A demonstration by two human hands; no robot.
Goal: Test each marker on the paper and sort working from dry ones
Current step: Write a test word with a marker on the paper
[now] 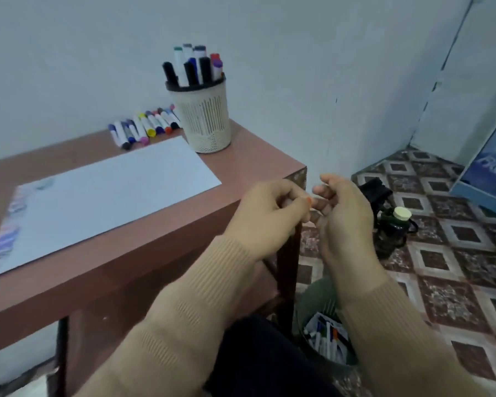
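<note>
we see both hands off the table (pixel 255 156) front-right corner, above the floor. left hand (pixel 267 213) fingers curled, pinching an orange-tipped marker (pixel 308 199); only the tip shows, rest hidden btwn the hands. right hand (pixel 344 216) fingers curled too, tips just beside the orange tip; we can't tell if it grips the marker. paper (pixel 98 193) lies flat on table, colour scribbles along its left edge. mesh cup (pixel 204 121) w/ upright markers stands at table's back right, near paper corner. row of markers (pixel 143 126) lies left of cup, by the wall. bin (pixel 307 305) on floor below hands, markers inside. dark bottle (pixel 393 227) on floor, right of hands.
</note>
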